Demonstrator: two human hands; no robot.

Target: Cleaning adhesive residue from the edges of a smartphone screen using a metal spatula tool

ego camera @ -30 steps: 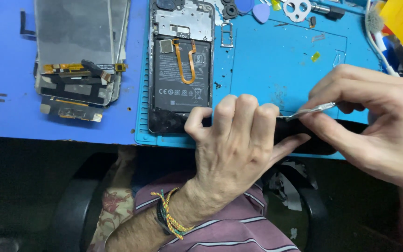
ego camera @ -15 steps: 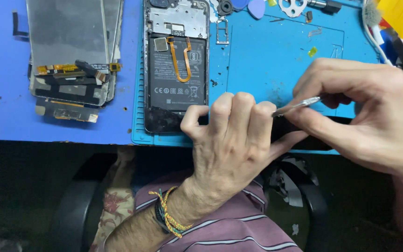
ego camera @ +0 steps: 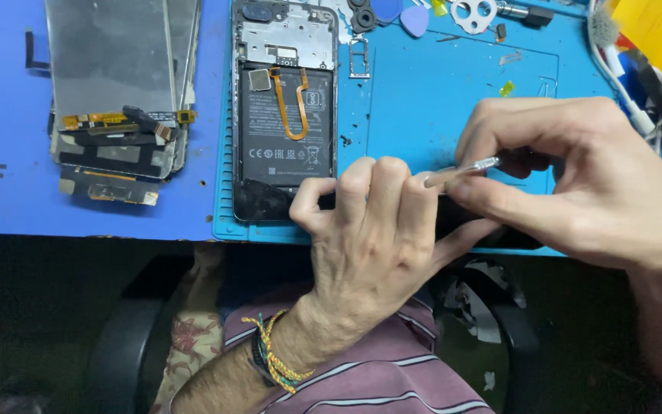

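My left hand (ego camera: pixel 377 245) presses its fingertips down on a flat black part (ego camera: pixel 492 234) at the front edge of the light-blue work mat (ego camera: pixel 438 100). My right hand (ego camera: pixel 591 176) pinches thin metal tweezers (ego camera: pixel 465 170), whose tip rests at my left fingertips. Just left of my left hand lies an opened phone (ego camera: pixel 285 115), back cover off, showing its black battery and an orange flex cable. Most of the black part is hidden under both hands.
Two detached screen assemblies (ego camera: pixel 116 100) lie on the blue table (ego camera: pixel 9 192) at the left. A SIM tray (ego camera: pixel 358 57), blue picks (ego camera: pixel 415 19) and small metal parts sit at the mat's top. White cables (ego camera: pixel 614 77) and a yellow item (ego camera: pixel 653 23) crowd the right corner.
My right hand has shifted left, bringing the tweezers' tip closer to my left fingertips. My left hand has stayed pressed on the black part.
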